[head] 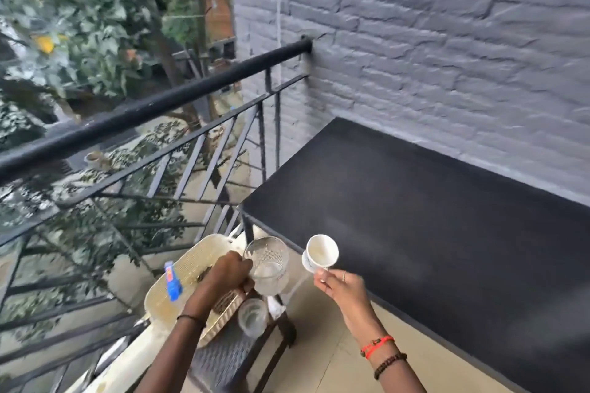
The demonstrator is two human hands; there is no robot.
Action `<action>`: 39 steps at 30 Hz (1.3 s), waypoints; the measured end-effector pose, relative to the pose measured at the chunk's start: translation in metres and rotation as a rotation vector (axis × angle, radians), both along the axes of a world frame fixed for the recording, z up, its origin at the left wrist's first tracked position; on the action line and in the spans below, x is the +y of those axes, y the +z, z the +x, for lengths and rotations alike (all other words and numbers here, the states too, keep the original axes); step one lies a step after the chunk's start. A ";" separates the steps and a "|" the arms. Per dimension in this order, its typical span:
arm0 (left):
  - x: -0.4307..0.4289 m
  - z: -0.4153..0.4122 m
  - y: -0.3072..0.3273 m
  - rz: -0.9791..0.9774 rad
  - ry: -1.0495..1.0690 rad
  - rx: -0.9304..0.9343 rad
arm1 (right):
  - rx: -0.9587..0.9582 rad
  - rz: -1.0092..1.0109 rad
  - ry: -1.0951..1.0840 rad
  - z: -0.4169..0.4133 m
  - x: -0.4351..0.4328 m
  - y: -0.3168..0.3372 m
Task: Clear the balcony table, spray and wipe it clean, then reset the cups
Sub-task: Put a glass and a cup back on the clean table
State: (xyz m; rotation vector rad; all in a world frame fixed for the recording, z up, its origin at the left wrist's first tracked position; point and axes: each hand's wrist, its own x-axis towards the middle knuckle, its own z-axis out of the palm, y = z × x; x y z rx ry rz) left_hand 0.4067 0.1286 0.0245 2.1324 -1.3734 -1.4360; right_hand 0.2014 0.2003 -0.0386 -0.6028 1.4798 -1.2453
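Observation:
The black balcony table [424, 220] runs along the grey brick wall, with nothing on its top. My right hand [340, 284] holds a white cup [321, 254] by its handle, tilted, just off the table's near left corner. My left hand [228, 274] grips a clear cut-glass tumbler [268, 265] lifted above a low wicker side stand [223, 357]. A second clear glass [253, 317] stands on that stand below the tumbler.
A cream plastic basket tray [178, 281] lies on the stand, a blue-topped spray bottle [172, 281] lying in it. A black metal railing [159, 102] fences the left side, trees beyond. A white crumpled cloth or paper [274, 305] sits by the stand. Tiled floor [319, 360] lies below.

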 end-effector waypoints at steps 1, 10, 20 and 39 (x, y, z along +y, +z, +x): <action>-0.006 -0.013 0.004 -0.017 -0.056 0.013 | -0.006 -0.011 -0.048 -0.017 0.000 0.006; -0.052 -0.168 0.025 -0.130 -0.492 0.034 | 0.007 -0.082 -0.337 -0.175 0.015 0.046; -0.107 -0.353 0.002 -0.086 -0.570 0.100 | 0.061 0.012 -0.500 -0.351 0.020 0.029; -0.182 -0.501 -0.046 -0.027 -0.508 0.089 | 0.082 0.219 -0.599 -0.477 -0.034 -0.028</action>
